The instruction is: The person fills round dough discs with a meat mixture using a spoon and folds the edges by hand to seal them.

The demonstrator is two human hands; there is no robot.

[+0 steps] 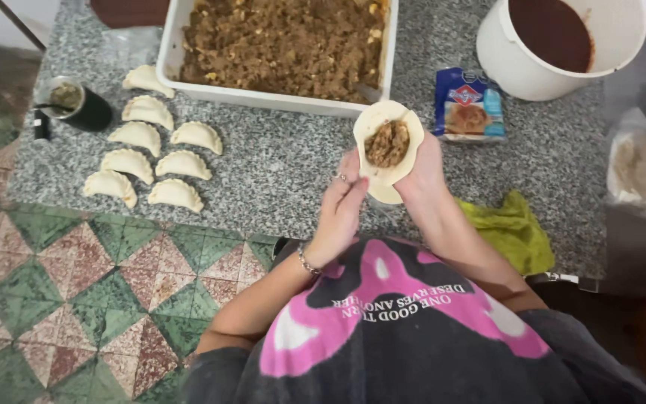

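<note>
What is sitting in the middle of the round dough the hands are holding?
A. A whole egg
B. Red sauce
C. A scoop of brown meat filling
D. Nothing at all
C. The open dough disc, cradled in the right hand with the left hand at its edge, has a mound of brown meat filling in its centre.

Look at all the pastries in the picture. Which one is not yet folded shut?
The dough round held in the right hand, its meat filling showing; the left hand touches its edge. The folded pastries on the counter are all sealed.
</note>
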